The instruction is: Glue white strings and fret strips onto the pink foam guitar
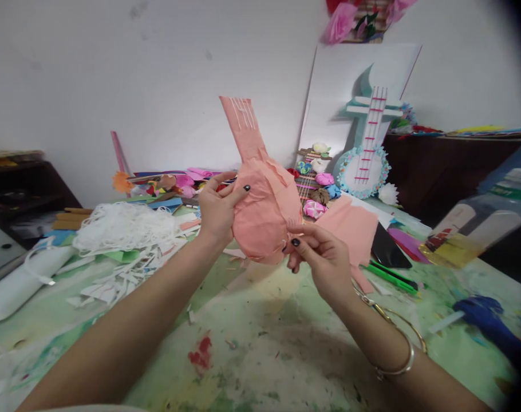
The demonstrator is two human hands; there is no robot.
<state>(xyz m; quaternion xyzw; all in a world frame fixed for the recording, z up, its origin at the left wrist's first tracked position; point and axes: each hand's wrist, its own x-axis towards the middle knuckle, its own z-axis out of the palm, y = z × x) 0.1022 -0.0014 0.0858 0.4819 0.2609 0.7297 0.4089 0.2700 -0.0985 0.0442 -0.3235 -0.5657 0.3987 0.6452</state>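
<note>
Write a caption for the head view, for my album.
Left hand and right hand hold a pink lute-shaped craft over a stained table.

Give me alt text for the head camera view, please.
A pink, lute-shaped craft is held above a cluttered green table: the left hand grips its round body, the right hand touches its lower edge. A white-and-teal instrument model stands behind.

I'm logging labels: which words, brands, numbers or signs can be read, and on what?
No text can be read.
Bottle, green label: pale marks, too blurred to read.
Bottle, red print: too blurred to read.
Pink paper piece: white lines on its neck, no clear lettering.
</note>
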